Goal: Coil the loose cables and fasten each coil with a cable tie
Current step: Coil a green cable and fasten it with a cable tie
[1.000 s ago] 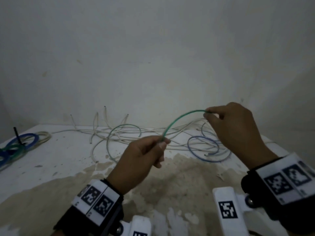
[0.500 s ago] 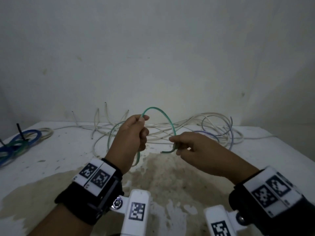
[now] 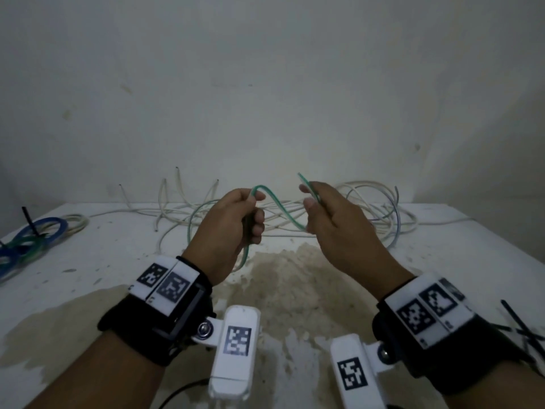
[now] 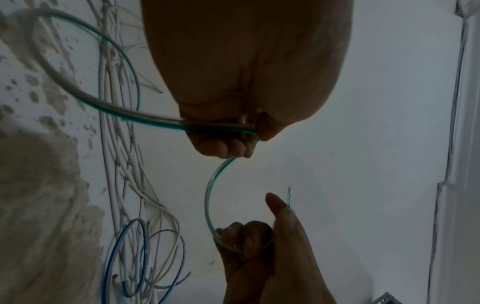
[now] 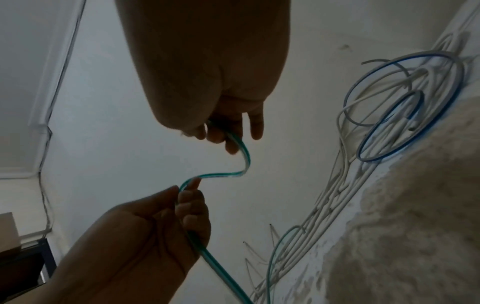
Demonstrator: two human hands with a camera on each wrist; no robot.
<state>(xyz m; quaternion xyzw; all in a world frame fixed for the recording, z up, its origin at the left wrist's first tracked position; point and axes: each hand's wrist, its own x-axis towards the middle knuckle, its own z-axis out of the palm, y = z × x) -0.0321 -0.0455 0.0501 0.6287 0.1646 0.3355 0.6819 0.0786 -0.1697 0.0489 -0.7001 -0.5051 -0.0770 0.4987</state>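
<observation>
A green cable (image 3: 280,212) runs in an S-curve between my two hands, held above the table. My left hand (image 3: 252,203) grips it in a curled fist, and the rest trails down below the fist to the table. My right hand (image 3: 309,199) pinches the cable near its free end, which points up past the thumb. In the left wrist view, the green cable (image 4: 207,195) arcs from my left hand (image 4: 241,142) to my right hand (image 4: 259,236). The right wrist view has the green cable (image 5: 223,174) bending between my right hand (image 5: 228,133) and left hand (image 5: 187,197).
A tangle of loose white and blue cables (image 3: 371,208) lies along the wall behind my hands. Blue and green coils (image 3: 32,240) fastened with black ties sit at the far left. Loose black cable ties (image 3: 525,329) lie at the right edge. The white table (image 3: 118,261) is stained brown in the middle.
My right hand brought the cable end in from the far right, dipped below the left hand's loop, then rose to the right of it. The cable now bends in an S.
</observation>
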